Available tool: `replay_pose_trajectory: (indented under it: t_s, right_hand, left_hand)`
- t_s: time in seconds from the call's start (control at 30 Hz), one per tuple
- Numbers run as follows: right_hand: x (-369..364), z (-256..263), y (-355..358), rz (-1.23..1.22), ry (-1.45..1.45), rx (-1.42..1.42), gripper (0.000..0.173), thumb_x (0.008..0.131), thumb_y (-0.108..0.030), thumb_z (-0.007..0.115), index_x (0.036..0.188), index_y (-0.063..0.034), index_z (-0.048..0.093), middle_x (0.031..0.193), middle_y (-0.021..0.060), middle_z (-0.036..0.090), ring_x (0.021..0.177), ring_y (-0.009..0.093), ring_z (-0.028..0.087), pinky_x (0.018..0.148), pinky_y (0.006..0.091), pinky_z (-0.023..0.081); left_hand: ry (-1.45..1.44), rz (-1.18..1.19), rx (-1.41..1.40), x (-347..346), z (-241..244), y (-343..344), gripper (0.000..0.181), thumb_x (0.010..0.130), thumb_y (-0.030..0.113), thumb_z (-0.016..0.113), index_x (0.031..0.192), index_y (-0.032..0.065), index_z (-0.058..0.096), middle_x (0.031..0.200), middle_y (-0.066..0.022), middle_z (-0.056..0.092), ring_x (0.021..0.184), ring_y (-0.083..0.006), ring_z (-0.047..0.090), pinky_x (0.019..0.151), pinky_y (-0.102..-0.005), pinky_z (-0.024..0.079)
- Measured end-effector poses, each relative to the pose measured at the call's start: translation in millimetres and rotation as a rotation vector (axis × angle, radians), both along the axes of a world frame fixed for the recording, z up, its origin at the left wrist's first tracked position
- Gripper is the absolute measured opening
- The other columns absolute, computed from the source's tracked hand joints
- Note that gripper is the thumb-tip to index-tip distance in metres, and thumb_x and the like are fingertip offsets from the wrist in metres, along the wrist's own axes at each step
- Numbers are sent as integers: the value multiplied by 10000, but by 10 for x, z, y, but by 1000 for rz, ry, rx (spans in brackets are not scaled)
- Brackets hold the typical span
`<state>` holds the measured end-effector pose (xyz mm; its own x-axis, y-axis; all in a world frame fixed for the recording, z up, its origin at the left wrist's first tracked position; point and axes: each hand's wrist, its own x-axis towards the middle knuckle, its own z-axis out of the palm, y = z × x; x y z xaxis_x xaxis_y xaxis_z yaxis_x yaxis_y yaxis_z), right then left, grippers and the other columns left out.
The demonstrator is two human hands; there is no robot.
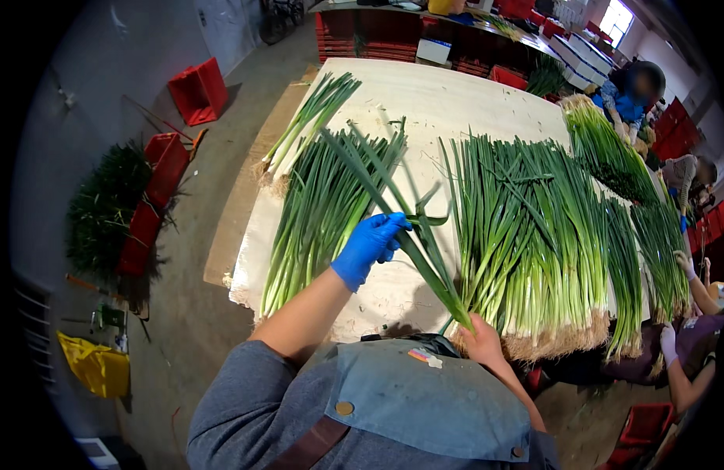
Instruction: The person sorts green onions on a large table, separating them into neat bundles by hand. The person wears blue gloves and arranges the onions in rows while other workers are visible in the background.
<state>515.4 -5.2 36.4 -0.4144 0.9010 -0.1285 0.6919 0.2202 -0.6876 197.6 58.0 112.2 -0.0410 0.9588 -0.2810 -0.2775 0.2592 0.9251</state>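
Observation:
My left hand (371,247), in a blue glove, pinches a leaf of a long green onion (426,267) above the table. My bare right hand (483,343) grips the same onion's lower stalk close to my apron; its root end is hidden. One leaf bends sideways just past the gloved fingertips. To the left lies a pile of green onions (321,217), leaves pointing away from me. A wider pile of green onions (532,252) spreads on the right, its pale roots (556,341) along the table's near edge.
A small onion bunch (315,117) lies at the far left of the pale tabletop (415,94). Co-workers' gloved hands (667,343) are at the right among more onions (659,252). Red crates (153,200) stand on the floor at left, one holding greens.

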Motion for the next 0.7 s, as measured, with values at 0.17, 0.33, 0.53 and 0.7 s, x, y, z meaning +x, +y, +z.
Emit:
replay_pose_trajectory:
  t_s: [0.17,0.33,0.53,0.7]
  right_hand:
    - [52,-183,-156,-16,-72,-115,327,826,-168,569,1142,-104,515,958,190,586,852,395,569,706,458,451]
    - [109,-326,-194,-24,-95,-64,306,814,-167,575,1108,-118,505,934,183,592,860,397,565,691,471,453]
    - [119,-299,-223,-29,-186,29,305,817,-154,562,1111,-122,488,957,169,588,852,395,564,688,478,450]
    - [87,-210,-221,-4,-165,63,313,823,-160,559,1124,-126,483,955,165,589,852,389,567,685,479,448]
  left_hand:
    - [-362,-23,53,-106,-259,-42,381,933,404,473,980,58,627,522,46,380,426,-49,326,407,-181,249]
    - [178,410,276,-141,-397,91,348,862,306,618,1146,116,550,903,-44,612,835,-130,592,645,-237,477]
    - [1486,74,929,-51,177,82,264,774,220,641,1031,210,585,1247,-71,544,1313,-258,330,1097,-469,180]
    - [1722,-494,923,-197,-80,304,35,727,161,590,696,177,592,1097,-35,627,1221,-245,466,1108,-566,132]
